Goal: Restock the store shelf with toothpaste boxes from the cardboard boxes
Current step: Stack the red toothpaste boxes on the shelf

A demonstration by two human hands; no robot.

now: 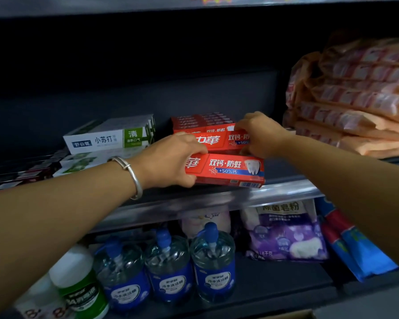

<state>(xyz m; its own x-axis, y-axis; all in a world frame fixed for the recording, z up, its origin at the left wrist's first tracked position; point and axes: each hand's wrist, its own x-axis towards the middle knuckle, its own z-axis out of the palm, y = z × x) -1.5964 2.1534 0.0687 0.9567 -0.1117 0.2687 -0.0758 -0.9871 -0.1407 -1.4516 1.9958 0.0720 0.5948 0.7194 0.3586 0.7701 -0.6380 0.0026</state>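
The left hand (171,161), with a silver bangle (130,173) on its wrist, is wrapped around the left end of a red toothpaste box (228,170) at the front of the dark shelf (217,199). The right hand (260,134) has its fingers closed on the right end of another red box (219,140) just behind it. White and green toothpaste boxes (108,137) sit to the left and orange packs (355,100) are piled on the right

Blue-capped bottles (168,268) (three abreast) beside a purple bag (286,236).
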